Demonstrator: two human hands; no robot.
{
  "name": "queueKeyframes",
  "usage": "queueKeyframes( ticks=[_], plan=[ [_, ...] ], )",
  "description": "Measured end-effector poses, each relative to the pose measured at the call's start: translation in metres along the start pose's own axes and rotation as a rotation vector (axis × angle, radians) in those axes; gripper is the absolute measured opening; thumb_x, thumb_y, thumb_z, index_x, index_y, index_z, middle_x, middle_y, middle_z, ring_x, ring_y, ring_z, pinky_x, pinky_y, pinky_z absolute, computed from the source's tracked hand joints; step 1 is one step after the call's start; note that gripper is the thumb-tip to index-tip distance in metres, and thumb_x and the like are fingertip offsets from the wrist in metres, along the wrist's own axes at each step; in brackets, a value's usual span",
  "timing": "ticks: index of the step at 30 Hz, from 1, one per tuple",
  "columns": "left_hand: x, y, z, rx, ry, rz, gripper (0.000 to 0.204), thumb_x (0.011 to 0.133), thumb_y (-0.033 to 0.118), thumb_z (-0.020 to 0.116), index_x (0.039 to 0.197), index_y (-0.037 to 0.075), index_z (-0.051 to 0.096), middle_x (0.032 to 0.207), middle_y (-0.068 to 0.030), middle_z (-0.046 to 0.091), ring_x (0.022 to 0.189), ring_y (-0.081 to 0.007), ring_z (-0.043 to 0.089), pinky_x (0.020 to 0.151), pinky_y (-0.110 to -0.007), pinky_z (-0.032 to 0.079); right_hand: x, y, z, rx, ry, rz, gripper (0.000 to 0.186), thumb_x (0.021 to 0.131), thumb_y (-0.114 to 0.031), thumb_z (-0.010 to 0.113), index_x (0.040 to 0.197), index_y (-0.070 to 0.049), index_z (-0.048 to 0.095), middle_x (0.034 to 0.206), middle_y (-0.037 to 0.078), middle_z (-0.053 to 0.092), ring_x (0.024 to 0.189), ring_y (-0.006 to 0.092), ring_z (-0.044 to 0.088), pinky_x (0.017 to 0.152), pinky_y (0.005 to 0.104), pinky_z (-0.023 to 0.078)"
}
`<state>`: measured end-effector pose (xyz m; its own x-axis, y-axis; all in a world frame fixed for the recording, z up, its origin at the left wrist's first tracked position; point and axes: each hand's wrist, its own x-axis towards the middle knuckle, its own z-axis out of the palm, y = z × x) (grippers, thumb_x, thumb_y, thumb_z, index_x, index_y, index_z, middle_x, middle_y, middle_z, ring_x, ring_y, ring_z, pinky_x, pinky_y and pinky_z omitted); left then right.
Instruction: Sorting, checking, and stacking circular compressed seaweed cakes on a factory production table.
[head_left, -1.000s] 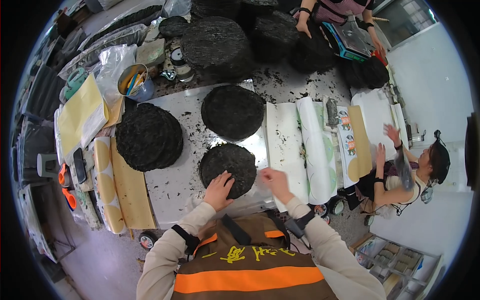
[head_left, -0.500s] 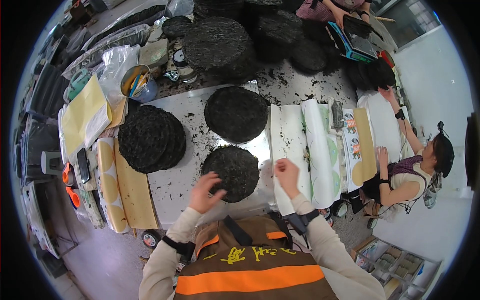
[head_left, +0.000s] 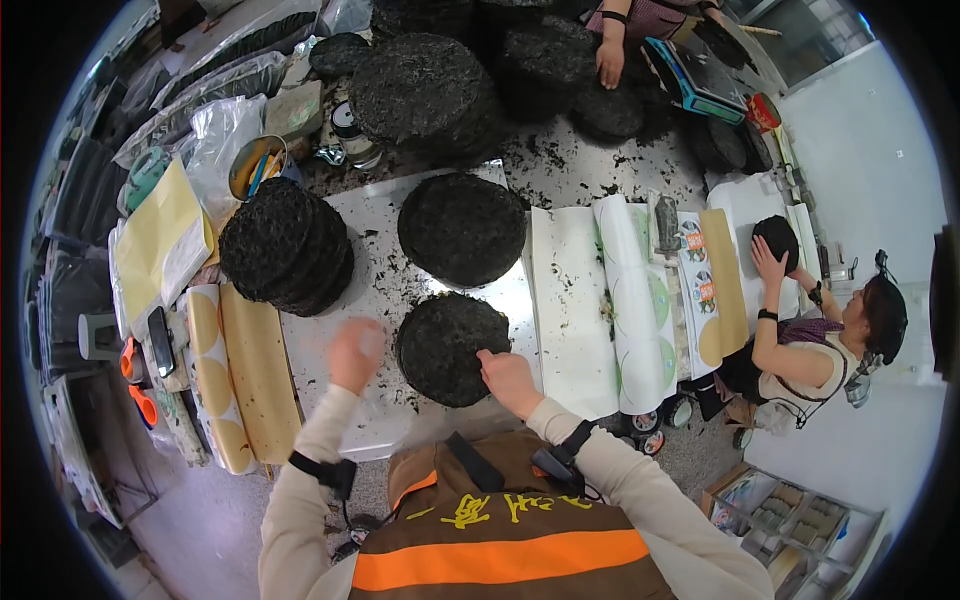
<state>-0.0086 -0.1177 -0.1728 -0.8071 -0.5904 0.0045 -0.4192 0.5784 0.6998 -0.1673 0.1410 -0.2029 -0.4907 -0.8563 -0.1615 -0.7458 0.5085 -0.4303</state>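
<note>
A round black cake (head_left: 452,350) of what looks like dried seaweed lies flat in front of me on the white board (head_left: 350,400). The fingertips of my right hand (head_left: 513,382) are pinched together at its right rim; whatever they hold is too small to make out. My left hand (head_left: 357,352) is raised left of this cake, apart from it, its fingers smeared by motion. Just beyond lies a second black round (head_left: 462,228). To the left leans a taller stack (head_left: 287,245) of several rough-edged rounds.
Tall black stacks (head_left: 425,95) stand at the back, near a blue scale (head_left: 690,80). Paper label rolls (head_left: 630,310) lie to the right, brown paper (head_left: 262,370) and orange-handled scissors (head_left: 140,400) left. Co-workers' hands (head_left: 610,60) work at the back and right.
My left hand has moved left, off the front cake. My right hand has come left to its rim. The left stack looks shifted and shows more layers. The right-hand co-worker has drawn a black round closer.
</note>
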Motion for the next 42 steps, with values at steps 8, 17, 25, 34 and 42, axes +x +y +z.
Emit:
queueKeyframes(
  ticks=[8,17,25,34,42],
  plan=[
    [-0.066,0.060,0.064,0.307,-0.487,0.322,0.064,0.069,0.030,0.081,0.122,0.006,0.054,0.143,-0.0133,0.044,0.140,-0.0349,0.032,0.115,-0.049,0.027,-0.008,0.087,-0.030,0.884,0.301,0.459,0.030,0.074,-0.002,0.070,0.103,0.002,0.066,0.074,0.012,0.069,0.071,0.0158,0.067,0.067,0.0264,0.053],
    [-0.056,0.057,0.046,0.027,-0.370,0.360,0.059,0.068,0.019,0.077,0.120,0.005,0.053,0.138,-0.0166,0.050,0.133,-0.0369,0.044,0.109,-0.050,0.038,-0.009,0.078,0.016,1.281,0.150,0.839,0.050,0.095,-0.034,0.063,0.126,0.004,0.053,0.097,0.012,0.065,0.081,0.0170,0.064,0.070,0.0315,0.053],
    [-0.078,0.064,0.039,-0.121,-0.296,0.200,0.064,0.070,0.026,0.077,0.125,0.005,0.052,0.137,-0.0175,0.050,0.130,-0.0372,0.047,0.104,-0.045,0.040,0.010,0.014,0.010,1.766,-0.105,0.685,0.060,0.098,-0.050,0.051,0.137,-0.004,0.048,0.134,0.009,0.056,0.118,0.0209,0.056,0.103,0.0393,0.044],
    [-0.067,0.100,0.028,-0.266,-0.096,-0.022,0.072,0.060,0.045,0.090,0.105,0.002,0.054,0.108,-0.0152,0.049,0.098,-0.0351,0.056,0.086,-0.038,0.050,-0.020,-0.041,-0.048,1.552,0.024,0.391,0.062,0.082,-0.012,0.079,0.133,0.002,0.046,0.124,0.009,0.057,0.113,0.0185,0.056,0.098,0.0330,0.046],
    [-0.089,0.030,0.030,-0.952,-0.022,-0.483,0.041,0.093,0.021,0.057,0.128,-0.001,0.054,0.125,-0.0188,0.060,0.118,-0.0232,0.056,0.098,-0.036,0.045,-0.022,0.000,-0.054,1.696,0.022,0.549,0.051,0.083,-0.010,0.071,0.128,0.001,0.051,0.119,0.011,0.061,0.108,0.0212,0.060,0.095,0.0342,0.049]
  ],
)
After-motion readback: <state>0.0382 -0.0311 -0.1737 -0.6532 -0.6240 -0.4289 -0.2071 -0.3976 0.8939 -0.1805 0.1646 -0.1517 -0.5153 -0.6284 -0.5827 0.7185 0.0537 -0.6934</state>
